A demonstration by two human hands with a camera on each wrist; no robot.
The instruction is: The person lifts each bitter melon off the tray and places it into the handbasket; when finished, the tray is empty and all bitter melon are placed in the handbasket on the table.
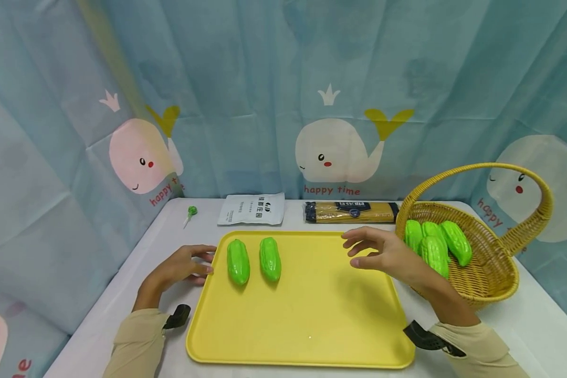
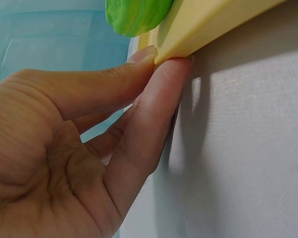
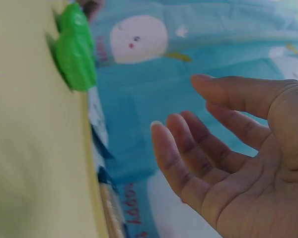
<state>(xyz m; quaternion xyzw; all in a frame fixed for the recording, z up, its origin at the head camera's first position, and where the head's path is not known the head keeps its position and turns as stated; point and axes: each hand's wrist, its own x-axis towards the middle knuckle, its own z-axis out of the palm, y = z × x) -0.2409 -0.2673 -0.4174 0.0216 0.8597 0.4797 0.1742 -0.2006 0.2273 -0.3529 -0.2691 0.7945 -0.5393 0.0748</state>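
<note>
1. While two green gourds [image 1: 238,262] lie side by side at the far left of the yellow tray [image 1: 312,315], the left hand [image 1: 181,264] is at its left rim and the right hand [image 1: 387,254] hangs above its right side; more gourds [image 1: 434,257] sit in the wicker basket [image 1: 489,249].
2. Left wrist: thumb and finger pinch the tray's rim.
3. Right wrist: thumb and fingers are spread, loosely bent.
</note>
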